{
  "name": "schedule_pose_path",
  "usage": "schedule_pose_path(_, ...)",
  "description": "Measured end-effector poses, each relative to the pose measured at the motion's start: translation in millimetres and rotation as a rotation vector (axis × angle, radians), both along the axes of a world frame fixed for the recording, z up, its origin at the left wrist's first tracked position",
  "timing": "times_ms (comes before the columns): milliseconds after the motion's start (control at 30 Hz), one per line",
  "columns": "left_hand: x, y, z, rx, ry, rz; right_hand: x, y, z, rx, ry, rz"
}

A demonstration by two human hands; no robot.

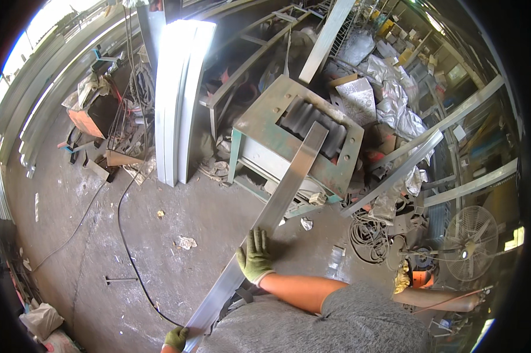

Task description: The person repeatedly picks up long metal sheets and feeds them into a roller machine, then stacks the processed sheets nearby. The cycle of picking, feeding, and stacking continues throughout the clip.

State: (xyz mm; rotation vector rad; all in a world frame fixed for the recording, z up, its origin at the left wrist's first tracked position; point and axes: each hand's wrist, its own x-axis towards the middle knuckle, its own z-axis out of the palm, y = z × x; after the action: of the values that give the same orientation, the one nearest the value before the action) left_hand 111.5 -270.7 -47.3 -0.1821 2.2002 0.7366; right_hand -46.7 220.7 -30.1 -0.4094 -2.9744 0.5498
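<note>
Right hand (255, 256), green-gloved, laid palm down on a long silver metal bar (283, 194), fingers extended and side by side, not wrapped round it; left hand (175, 338), also green-gloved, against left edge of bar at near left, partly cut off; cannot tell whether clamped there; bar set aslant, long axis from near left to far right, far end pointing away from grey shirt (312, 329), over dark ridged rollers (301, 117) in top of green-framed machine table (259, 117); left of machine table, upright silver profiles (174, 106); farther left, black cable (120, 217) along floor (159, 253); at right, wire-guarded fan (470, 242); between fan and machine table, coiled cable (365, 238).
</note>
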Motion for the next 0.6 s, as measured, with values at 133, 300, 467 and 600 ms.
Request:
schedule_pose_path(133, -49.7, 76.2, -4.2, -0.003, 0.041, -0.050, -46.5, 74.7, 3.2, 0.086, 0.128, 0.044)
schedule_pose_path(300, -134.8, 209.5, 27.0, -0.078, 0.045, -0.155, -127.3, 197.3, 11.2, 0.193, 0.160, 0.027)
schedule_pose_path(467, -228.6, 342.8, 47.0, -0.040, 0.007, -0.179, -203.4, 293.6, 11.6, 0.256, 0.095, -0.137)
schedule_pose_path(600, -294.4, 452.2, 58.1, -0.045, -0.003, -0.232, -215.3, 318.3, 6.1, 0.201, 0.203, -0.162)
